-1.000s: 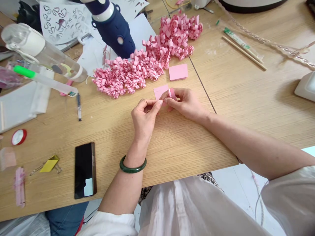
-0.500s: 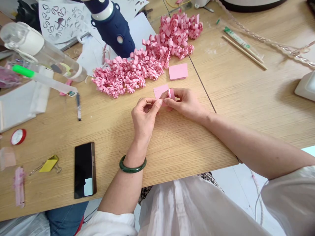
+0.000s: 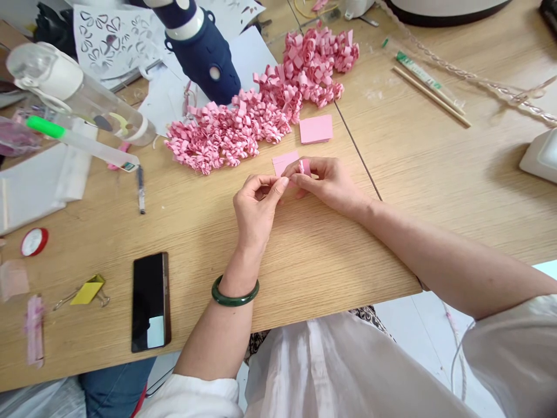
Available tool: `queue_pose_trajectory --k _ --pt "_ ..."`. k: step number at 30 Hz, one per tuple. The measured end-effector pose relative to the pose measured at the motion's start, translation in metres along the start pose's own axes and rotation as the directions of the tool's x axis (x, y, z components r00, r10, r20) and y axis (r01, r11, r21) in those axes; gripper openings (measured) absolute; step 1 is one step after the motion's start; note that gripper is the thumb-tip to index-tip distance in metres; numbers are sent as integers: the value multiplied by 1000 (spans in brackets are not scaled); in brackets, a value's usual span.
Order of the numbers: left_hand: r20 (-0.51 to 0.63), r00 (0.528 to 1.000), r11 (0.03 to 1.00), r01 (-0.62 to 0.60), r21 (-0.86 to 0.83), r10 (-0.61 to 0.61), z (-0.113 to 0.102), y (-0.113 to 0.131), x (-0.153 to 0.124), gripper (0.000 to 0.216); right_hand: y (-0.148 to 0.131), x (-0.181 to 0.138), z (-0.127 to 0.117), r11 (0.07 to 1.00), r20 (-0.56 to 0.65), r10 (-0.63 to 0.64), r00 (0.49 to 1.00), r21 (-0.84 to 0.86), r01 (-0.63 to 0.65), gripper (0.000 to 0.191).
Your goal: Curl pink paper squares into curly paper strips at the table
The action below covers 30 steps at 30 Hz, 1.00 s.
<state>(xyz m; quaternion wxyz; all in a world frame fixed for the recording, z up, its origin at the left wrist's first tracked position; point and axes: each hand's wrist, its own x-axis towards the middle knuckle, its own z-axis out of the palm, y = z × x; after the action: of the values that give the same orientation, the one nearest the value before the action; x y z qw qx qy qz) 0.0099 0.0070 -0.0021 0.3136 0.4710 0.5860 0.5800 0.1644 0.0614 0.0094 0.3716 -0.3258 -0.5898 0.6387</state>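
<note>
My left hand (image 3: 257, 206) and my right hand (image 3: 324, 180) meet at the fingertips over the table, both closed in a pinch. From my right hand's fingers a small piece of pink paper (image 3: 306, 168) sticks out, its edge curled. What lies between my left thumb and forefinger is hidden or too small to tell. Just behind the fingers lies a pink paper sheet (image 3: 285, 162), partly covered. A stack of pink paper (image 3: 315, 129) rests farther back. Beyond it spreads a long heap of curled pink paper flowers (image 3: 243, 125).
A dark blue bottle (image 3: 209, 61) stands behind the heap, and a clear bottle (image 3: 102, 101) leans at left. A phone (image 3: 150, 302), binder clip (image 3: 88, 291) and pen (image 3: 141, 190) lie left of my arm. Wooden chopsticks (image 3: 430, 96) lie at right.
The view has shifted very slightly. My hands keep almost the same pinch, and the curled edge of the pink paper in my right hand has changed a little.
</note>
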Motion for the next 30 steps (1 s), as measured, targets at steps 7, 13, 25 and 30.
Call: queue_pose_trajectory --k 7,13,25,30 --pt "-9 995 991 100 -85 -101 1 3 3 23 1 1 -5 999 44 -38 998 24 37 13" --pt "69 994 984 95 -147 -86 -6 0 10 21 -2 0 -5 998 85 -59 995 33 57 19" --pt "-1 890 839 -430 334 457 -7 6 5 11 1 2 0 992 39 56 998 113 -60 33" --pt "0 857 795 -477 375 515 -7 8 3 10 0 1 1 991 18 59 998 122 -60 29"
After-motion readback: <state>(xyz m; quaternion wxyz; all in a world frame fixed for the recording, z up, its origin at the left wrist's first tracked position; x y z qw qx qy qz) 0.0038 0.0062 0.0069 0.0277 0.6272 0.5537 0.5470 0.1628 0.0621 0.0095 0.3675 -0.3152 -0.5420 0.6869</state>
